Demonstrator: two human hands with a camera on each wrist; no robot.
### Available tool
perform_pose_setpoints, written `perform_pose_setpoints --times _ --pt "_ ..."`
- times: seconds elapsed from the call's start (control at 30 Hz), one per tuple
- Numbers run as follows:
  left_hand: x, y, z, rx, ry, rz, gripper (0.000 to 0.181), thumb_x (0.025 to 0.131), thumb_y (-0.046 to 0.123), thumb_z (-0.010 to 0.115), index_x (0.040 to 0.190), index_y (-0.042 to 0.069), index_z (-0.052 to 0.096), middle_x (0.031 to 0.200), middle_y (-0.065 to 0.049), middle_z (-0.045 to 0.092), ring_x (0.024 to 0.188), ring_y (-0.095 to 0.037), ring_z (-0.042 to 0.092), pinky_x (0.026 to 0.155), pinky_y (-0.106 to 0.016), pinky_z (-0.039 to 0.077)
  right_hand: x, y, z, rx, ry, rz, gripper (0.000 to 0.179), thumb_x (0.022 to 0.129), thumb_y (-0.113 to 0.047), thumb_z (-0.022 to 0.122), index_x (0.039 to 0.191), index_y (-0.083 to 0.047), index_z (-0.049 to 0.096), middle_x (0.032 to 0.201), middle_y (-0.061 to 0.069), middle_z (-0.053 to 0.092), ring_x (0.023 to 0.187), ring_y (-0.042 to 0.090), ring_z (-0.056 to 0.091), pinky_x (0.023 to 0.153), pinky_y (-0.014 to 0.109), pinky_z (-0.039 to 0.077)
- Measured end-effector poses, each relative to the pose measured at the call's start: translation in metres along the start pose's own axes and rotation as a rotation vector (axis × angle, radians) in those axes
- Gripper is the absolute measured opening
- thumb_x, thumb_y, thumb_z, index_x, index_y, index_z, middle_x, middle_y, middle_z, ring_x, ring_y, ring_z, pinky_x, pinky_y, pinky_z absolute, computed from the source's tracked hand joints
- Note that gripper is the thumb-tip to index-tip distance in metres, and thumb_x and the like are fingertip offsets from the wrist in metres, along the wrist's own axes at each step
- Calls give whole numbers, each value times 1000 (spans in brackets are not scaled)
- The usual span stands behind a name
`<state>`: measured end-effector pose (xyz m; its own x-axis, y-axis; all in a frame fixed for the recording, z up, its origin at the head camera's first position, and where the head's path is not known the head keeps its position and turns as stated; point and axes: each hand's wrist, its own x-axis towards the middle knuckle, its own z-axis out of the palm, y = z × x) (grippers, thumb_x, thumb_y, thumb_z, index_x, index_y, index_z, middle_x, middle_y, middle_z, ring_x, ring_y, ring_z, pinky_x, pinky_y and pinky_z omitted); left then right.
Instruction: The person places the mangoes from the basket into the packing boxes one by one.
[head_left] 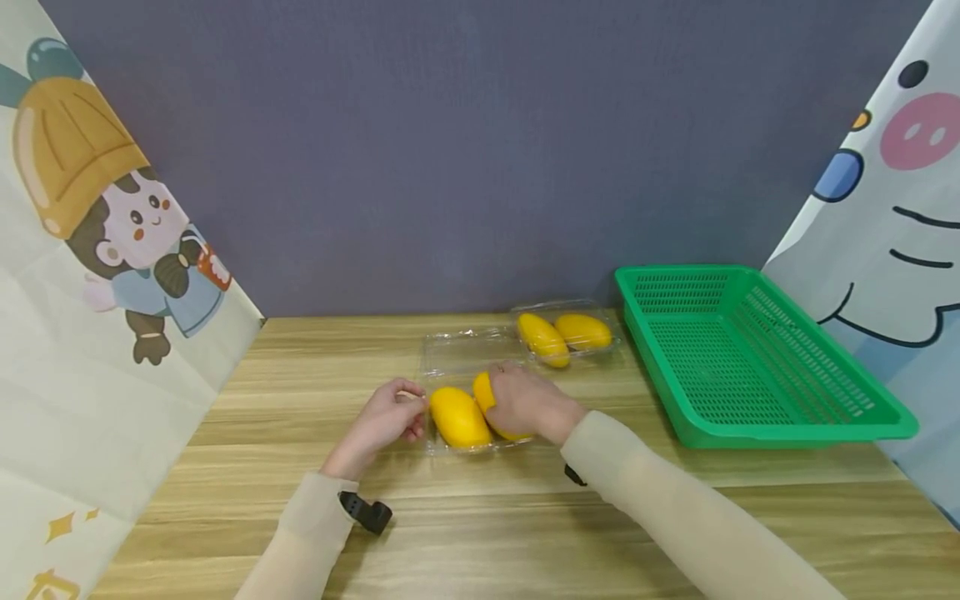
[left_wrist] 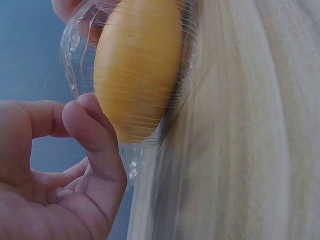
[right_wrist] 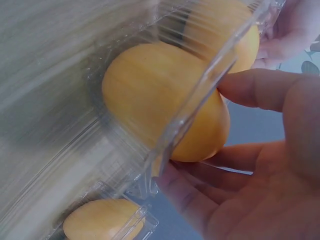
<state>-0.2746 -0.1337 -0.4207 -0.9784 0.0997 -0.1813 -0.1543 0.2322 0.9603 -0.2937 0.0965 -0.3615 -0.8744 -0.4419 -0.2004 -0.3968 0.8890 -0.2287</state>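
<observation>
A clear plastic clamshell box (head_left: 468, 350) lies with its lid folded back and two yellow mangoes in its base. At its left edge, my left hand (head_left: 384, 417) pinches the thin rim between thumb and forefinger, beside the left mango (head_left: 459, 418). My right hand (head_left: 531, 402) reaches into the base from the right and grips the right mango (head_left: 482, 392), covering much of it. In the right wrist view, thumb and fingers lie on either side of that mango (right_wrist: 155, 95), across the box's clear wall.
Behind to the right sits a second clear box (head_left: 566, 305) with two mangoes (head_left: 583, 332). A green plastic basket (head_left: 757, 433) stands at the right. A grey wall (head_left: 450, 167) closes off the back of the wooden table (head_left: 300, 375).
</observation>
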Motion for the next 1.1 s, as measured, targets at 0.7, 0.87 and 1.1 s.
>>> perform_pose_setpoints --times 0.7,0.87,1.1 --pt "-3 3 -10 42 35 16 26 95 2 58 118 -9 53 72 -10 58 56 -15 54 51 -24 49 -1 12 -8 222 167 30 44 99 -27 65 130 4 64 133 20 63 84 21 61 85 40 52" --pt "-4 4 -14 51 31 6 25 95 3 58 117 -8 52 72 -10 57 56 -15 53 52 -25 49 4 28 -7 250 274 40 22 97 -17 60 80 -5 62 77 6 58 56 14 44 55 30 42" --pt "-6 4 -24 64 -6 -34 23 96 6 57 116 -5 50 74 -10 55 58 -15 53 54 -25 49 12 45 5 311 265 102 36 99 -22 57 65 -13 50 58 1 45 48 15 40 47 28 35"
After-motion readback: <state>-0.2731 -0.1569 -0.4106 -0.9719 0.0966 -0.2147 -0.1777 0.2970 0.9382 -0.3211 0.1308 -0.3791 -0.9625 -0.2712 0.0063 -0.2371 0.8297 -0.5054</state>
